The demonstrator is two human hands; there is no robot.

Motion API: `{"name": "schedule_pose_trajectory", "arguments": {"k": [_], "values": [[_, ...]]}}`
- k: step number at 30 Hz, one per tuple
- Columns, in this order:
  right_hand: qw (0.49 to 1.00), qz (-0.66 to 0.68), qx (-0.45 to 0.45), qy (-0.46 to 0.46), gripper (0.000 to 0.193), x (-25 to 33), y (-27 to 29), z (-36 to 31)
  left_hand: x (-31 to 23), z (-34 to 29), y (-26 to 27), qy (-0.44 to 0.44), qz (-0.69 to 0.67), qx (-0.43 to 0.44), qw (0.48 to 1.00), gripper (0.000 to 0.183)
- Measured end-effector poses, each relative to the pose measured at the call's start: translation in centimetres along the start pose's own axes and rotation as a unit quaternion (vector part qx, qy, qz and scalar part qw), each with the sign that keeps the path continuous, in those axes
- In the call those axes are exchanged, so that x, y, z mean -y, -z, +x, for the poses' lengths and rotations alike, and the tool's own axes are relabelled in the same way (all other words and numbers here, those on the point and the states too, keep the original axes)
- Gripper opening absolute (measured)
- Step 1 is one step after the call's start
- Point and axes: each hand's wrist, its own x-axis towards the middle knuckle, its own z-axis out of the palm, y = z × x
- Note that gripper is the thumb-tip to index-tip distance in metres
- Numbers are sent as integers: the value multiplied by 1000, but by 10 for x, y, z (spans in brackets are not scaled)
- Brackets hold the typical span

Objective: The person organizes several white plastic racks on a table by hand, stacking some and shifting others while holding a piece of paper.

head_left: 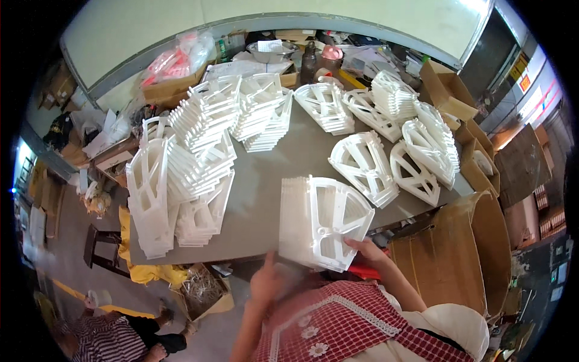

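A thick stack of white plastic fan-shaped frames (329,226) stands on edge at the near side of the grey table (265,181). My right hand (367,250) grips the lower right corner of this stack, thumb on its front face. Just left of the stack's bottom, beside the table edge, is my left hand (267,280); motion blurs it and its fingers do not show clearly. Similar frames lie in leaning piles, with one big group (193,157) on the left and another pile (363,169) to the right of the held stack.
An open cardboard box (452,253) stands against the table at the right. Behind the frames are a dark bottle (309,63), a metal bowl (271,51) and plastic bags (181,57). At lower left, another person (114,335) is near a box of scraps (202,289) and a dark stool (102,248).
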Motion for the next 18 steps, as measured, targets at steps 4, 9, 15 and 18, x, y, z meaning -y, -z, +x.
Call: {"name": "schedule_pose_trajectory", "arguments": {"k": [4,9,15,18], "values": [[998,50,35,22,43,-3,-30,7,13,3,1,16,-2,24,1000,81],[996,58,48,53,42,-10,-50,27,21,7,19,54,-12,16,998,81],[998,13,50,46,46,-3,-62,53,35,12,34,110,-51,51,991,85],[997,10,59,51,50,-2,-62,67,47,17,28,102,-97,34,989,88]]}}
